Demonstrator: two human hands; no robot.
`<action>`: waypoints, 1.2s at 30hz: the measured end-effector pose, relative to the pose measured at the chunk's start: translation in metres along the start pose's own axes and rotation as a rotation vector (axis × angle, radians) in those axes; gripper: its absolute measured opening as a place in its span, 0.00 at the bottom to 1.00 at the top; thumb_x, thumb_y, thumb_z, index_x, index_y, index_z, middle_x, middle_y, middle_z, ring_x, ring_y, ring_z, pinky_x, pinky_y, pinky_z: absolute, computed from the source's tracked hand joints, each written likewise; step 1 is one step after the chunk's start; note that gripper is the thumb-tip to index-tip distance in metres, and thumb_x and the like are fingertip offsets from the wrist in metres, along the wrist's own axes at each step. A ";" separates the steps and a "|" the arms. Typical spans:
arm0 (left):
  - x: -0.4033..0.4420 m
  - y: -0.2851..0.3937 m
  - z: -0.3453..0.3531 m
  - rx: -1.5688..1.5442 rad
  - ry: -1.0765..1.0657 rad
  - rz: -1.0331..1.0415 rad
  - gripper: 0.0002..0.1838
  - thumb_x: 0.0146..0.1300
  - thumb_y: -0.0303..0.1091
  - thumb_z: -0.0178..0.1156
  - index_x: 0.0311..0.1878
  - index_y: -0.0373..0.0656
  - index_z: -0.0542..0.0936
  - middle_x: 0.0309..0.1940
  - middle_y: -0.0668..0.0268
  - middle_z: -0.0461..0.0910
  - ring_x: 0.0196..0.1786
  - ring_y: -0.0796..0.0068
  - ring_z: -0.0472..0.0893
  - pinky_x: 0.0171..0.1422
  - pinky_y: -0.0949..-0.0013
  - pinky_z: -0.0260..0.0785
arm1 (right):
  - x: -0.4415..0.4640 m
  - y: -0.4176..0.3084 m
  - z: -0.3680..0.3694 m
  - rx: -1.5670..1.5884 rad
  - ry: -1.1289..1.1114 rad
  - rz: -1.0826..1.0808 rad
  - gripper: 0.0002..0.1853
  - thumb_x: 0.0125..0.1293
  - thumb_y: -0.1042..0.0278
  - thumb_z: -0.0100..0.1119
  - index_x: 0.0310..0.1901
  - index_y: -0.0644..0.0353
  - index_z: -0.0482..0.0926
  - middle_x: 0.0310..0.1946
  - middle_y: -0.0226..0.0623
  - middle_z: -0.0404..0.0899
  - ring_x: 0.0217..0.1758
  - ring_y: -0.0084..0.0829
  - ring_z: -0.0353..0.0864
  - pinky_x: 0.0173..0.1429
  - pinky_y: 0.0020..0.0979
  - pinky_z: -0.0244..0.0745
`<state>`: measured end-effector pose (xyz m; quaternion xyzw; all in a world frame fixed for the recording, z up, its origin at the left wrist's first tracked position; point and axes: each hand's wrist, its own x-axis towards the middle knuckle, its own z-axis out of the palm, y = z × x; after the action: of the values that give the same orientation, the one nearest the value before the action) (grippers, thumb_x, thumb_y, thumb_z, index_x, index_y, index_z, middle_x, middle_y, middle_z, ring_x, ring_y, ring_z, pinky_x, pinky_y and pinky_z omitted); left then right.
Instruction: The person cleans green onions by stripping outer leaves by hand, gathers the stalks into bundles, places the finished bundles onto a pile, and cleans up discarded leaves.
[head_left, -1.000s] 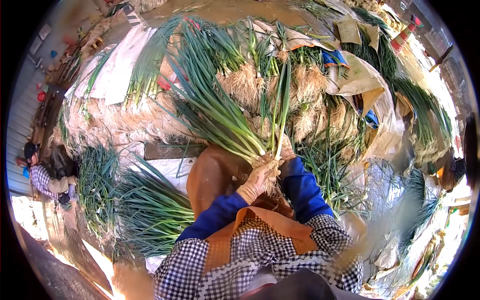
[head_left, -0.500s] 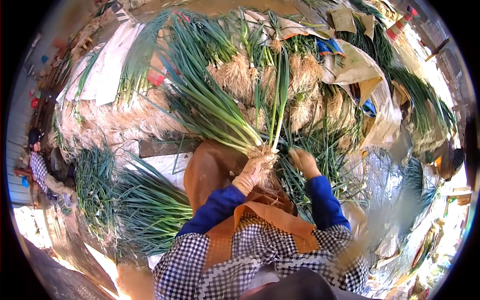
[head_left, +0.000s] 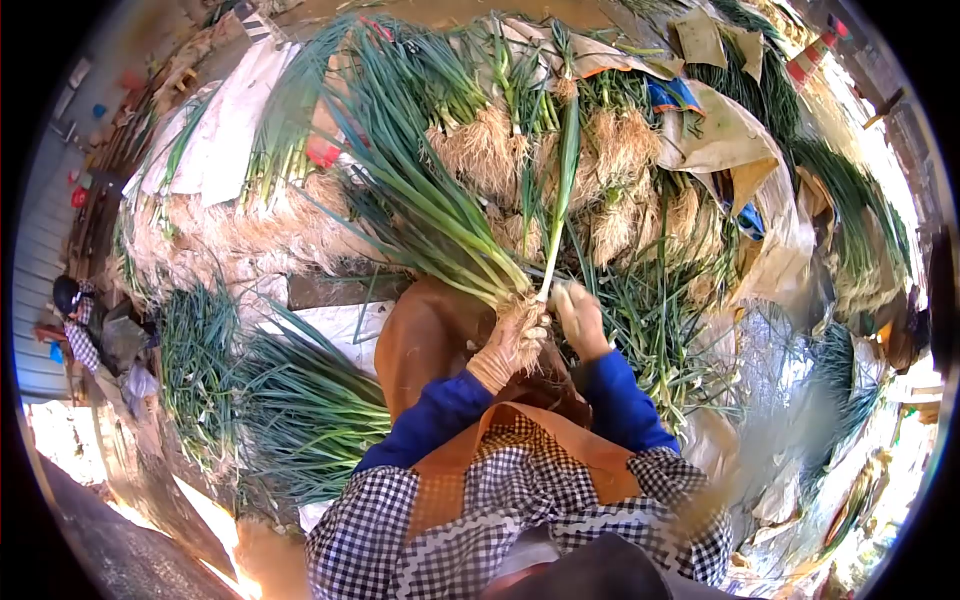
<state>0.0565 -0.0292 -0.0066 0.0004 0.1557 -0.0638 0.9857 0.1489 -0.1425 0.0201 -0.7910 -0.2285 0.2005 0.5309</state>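
Observation:
My left hand (head_left: 515, 340) is closed around the root end of a bunch of green onions (head_left: 455, 235), whose long leaves fan up and to the left. One pale-stemmed green onion (head_left: 560, 200) stands apart on the right of the bunch, nearly upright, its base at my left fingers. Close beside that base is my right hand (head_left: 580, 320), fingers curled in; what they pinch, if anything, is hidden. Stringy roots dangle below my left hand, over the brown apron (head_left: 425, 345) on my lap.
Root-on green onions (head_left: 480, 150) are stacked across the far side. More lie in a pile (head_left: 305, 410) at my left, with loose green leaves (head_left: 640, 330) at my right. A white sheet (head_left: 225, 125) and a tan sheet (head_left: 735, 150) partly cover the stack. Another person (head_left: 78, 310) is at far left.
My right hand has moved left, from apart to right beside the bunch's base. The separate leaves on the right, spread in two before, now line up as one stalk.

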 end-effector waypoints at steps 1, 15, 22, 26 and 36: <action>-0.001 0.001 0.005 0.065 0.072 0.050 0.10 0.64 0.37 0.53 0.40 0.40 0.73 0.27 0.69 0.71 0.19 0.84 0.66 0.17 0.83 0.58 | -0.018 -0.005 -0.010 0.046 -0.093 -0.188 0.12 0.66 0.64 0.49 0.30 0.62 0.75 0.23 0.36 0.72 0.27 0.28 0.72 0.31 0.30 0.67; 0.007 -0.006 0.008 0.248 0.288 0.152 0.10 0.67 0.40 0.47 0.39 0.46 0.74 0.25 0.73 0.69 0.17 0.84 0.63 0.16 0.82 0.53 | -0.009 -0.011 -0.010 -0.707 -0.106 -0.721 0.10 0.63 0.67 0.52 0.26 0.60 0.74 0.17 0.39 0.70 0.17 0.35 0.68 0.22 0.34 0.64; 0.019 0.040 0.032 0.619 -0.382 0.090 0.26 0.56 0.35 0.60 0.56 0.34 0.68 0.28 0.69 0.71 0.23 0.83 0.69 0.21 0.81 0.64 | 0.122 -0.040 -0.128 -0.782 -0.033 -0.437 0.14 0.64 0.55 0.49 0.40 0.57 0.73 0.38 0.37 0.77 0.35 0.33 0.77 0.42 0.35 0.72; 0.014 0.048 0.047 0.327 -0.249 0.273 0.26 0.52 0.23 0.60 0.56 0.36 0.67 0.31 0.69 0.72 0.27 0.82 0.73 0.30 0.79 0.68 | 0.226 -0.072 -0.145 -0.941 0.310 -0.048 0.26 0.57 0.39 0.49 0.47 0.50 0.77 0.45 0.45 0.77 0.49 0.41 0.76 0.51 0.38 0.71; 0.029 0.016 0.027 0.343 0.001 0.488 0.18 0.53 0.21 0.59 0.48 0.42 0.71 0.37 0.64 0.75 0.28 0.79 0.74 0.27 0.79 0.68 | 0.198 0.010 -0.165 -0.446 0.018 -0.332 0.07 0.58 0.65 0.55 0.33 0.58 0.78 0.29 0.41 0.77 0.35 0.40 0.78 0.38 0.37 0.72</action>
<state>0.0938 -0.0170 0.0100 0.2043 0.1384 0.1497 0.9574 0.4040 -0.1551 0.0550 -0.8418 -0.3886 0.0487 0.3714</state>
